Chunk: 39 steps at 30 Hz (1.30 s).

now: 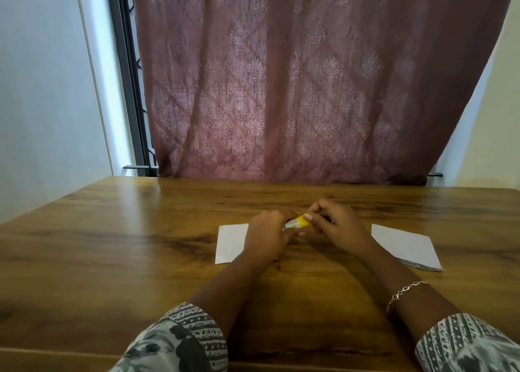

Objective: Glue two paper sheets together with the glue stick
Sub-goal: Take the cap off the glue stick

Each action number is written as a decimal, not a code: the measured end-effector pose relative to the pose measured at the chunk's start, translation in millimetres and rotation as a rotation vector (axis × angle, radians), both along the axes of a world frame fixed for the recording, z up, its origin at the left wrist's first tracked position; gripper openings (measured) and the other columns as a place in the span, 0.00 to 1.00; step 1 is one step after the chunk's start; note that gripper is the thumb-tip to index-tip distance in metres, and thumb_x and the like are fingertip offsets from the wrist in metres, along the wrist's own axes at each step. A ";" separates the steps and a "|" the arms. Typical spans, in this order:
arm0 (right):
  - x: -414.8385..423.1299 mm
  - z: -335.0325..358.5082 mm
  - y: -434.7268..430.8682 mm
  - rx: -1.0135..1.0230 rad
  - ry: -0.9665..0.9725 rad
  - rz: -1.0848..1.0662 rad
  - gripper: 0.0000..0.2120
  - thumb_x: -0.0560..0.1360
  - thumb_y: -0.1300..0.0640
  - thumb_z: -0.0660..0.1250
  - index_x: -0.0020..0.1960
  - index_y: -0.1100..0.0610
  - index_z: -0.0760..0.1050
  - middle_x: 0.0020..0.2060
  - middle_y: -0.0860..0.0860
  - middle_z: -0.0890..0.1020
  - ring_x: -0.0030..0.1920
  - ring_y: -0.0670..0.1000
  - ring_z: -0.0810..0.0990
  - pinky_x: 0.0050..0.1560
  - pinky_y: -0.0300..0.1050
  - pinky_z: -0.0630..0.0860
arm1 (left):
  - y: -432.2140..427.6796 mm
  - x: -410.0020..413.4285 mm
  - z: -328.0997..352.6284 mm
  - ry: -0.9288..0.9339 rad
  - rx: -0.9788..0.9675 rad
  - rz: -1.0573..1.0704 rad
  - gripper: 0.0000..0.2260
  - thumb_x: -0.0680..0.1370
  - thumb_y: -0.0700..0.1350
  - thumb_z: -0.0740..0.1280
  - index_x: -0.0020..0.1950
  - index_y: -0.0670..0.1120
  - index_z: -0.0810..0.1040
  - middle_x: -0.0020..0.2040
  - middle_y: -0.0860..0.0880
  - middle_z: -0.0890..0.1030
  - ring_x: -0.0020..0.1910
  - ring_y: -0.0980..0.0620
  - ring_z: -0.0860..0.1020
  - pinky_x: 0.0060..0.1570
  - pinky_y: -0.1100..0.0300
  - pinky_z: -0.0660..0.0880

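A small glue stick (297, 223) with a white label and a yellow end is held between both hands above the middle of the table. My left hand (267, 235) grips its white body. My right hand (336, 224) pinches the yellow end with thumb and fingers. One white paper sheet (230, 243) lies flat under and left of my left hand, partly hidden by it. A second white sheet (405, 246) lies flat to the right of my right wrist, apart from the first.
The wooden table (112, 247) reaches back to a mauve patterned curtain (309, 90) that hangs along its far edge. A white wall and a dark window frame stand at the left.
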State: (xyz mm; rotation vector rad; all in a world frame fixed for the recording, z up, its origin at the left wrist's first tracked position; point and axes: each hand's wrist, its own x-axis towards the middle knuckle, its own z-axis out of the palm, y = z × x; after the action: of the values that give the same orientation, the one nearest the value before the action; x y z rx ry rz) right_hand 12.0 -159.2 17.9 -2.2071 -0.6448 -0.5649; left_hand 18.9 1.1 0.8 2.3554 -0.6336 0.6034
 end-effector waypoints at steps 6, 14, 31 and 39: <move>-0.6 0.6 -1.1 -0.088 -0.010 0.068 0.08 0.72 0.61 0.67 0.46 0.52 0.71 0.40 0.43 0.75 0.41 0.46 0.75 0.41 0.39 0.70 | 3.1 0.5 0.6 -0.030 -0.002 -0.012 0.13 0.73 0.49 0.69 0.56 0.47 0.79 0.50 0.46 0.84 0.47 0.47 0.80 0.44 0.53 0.76; -1.1 0.4 -0.5 -0.060 0.011 0.016 0.04 0.74 0.61 0.64 0.43 0.53 0.72 0.31 0.43 0.75 0.30 0.41 0.76 0.30 0.30 0.68 | 2.0 1.9 -2.5 -0.006 -0.021 -0.003 0.12 0.71 0.50 0.71 0.53 0.47 0.80 0.47 0.47 0.84 0.44 0.48 0.80 0.43 0.51 0.76; -4.3 2.2 1.1 -0.156 0.033 0.040 0.12 0.70 0.61 0.69 0.41 0.46 0.70 0.37 0.40 0.74 0.37 0.38 0.73 0.35 0.27 0.67 | 1.2 -2.6 -2.5 0.007 -0.003 -0.002 0.13 0.72 0.48 0.70 0.55 0.48 0.79 0.50 0.47 0.83 0.48 0.47 0.79 0.43 0.56 0.72; -3.0 1.7 1.7 -0.179 0.097 -0.025 0.02 0.73 0.59 0.66 0.44 0.55 0.78 0.31 0.43 0.75 0.30 0.43 0.73 0.31 0.35 0.68 | 0.2 -5.6 -0.5 -0.012 0.109 0.032 0.13 0.71 0.49 0.70 0.55 0.48 0.78 0.51 0.47 0.83 0.50 0.47 0.78 0.48 0.53 0.75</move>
State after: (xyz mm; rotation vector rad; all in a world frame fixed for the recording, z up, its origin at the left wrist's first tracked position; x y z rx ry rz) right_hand 8.9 -157.5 19.6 -2.3969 -0.6386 -0.4243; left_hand 13.3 1.3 0.3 2.4691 -0.6502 0.6109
